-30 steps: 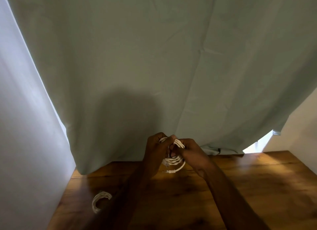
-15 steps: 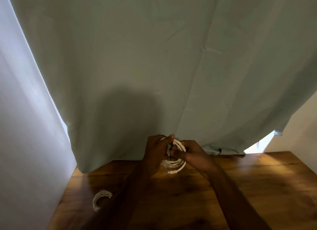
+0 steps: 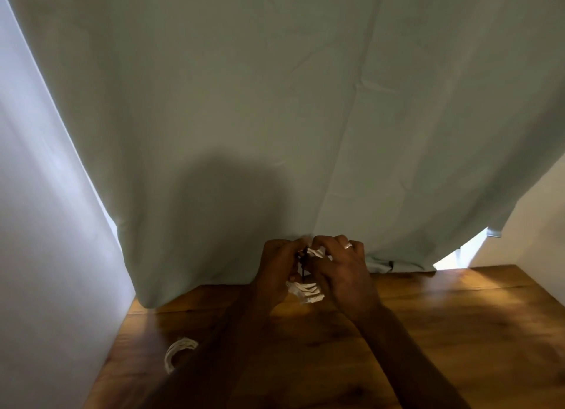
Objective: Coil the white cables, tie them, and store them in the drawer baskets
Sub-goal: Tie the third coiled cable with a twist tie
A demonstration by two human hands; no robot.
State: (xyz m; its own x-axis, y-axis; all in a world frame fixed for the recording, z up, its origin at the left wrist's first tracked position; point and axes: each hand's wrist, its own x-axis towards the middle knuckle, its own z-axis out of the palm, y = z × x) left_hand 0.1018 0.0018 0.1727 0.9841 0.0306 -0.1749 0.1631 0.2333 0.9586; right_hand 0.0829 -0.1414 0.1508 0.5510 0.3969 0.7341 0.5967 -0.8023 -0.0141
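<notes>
Now: wooden table [image 3: 428, 332] | green curtain [image 3: 275, 103] behind | left hand [image 3: 276, 274], right hand [image 3: 342, 274] grip coiled white cable [image 3: 305, 289]

Two bare forearms enter from the lower edge of the view, each ending in a bare hand. No sleeve, cuff, watch or glove is visible on either arm up to the frame edge.

Left hand [image 3: 276, 269]: no ring or band visible on the fingers that show.

Right hand [image 3: 344, 274]: one ring [image 3: 348, 245], a plain light metallic band, worn on a finger on the far side of the grip. Which finger carries it cannot be told for certain. Fingernails are short where visible.

Both forearms are in shadow; finer surface detail cannot be resolved.
</notes>
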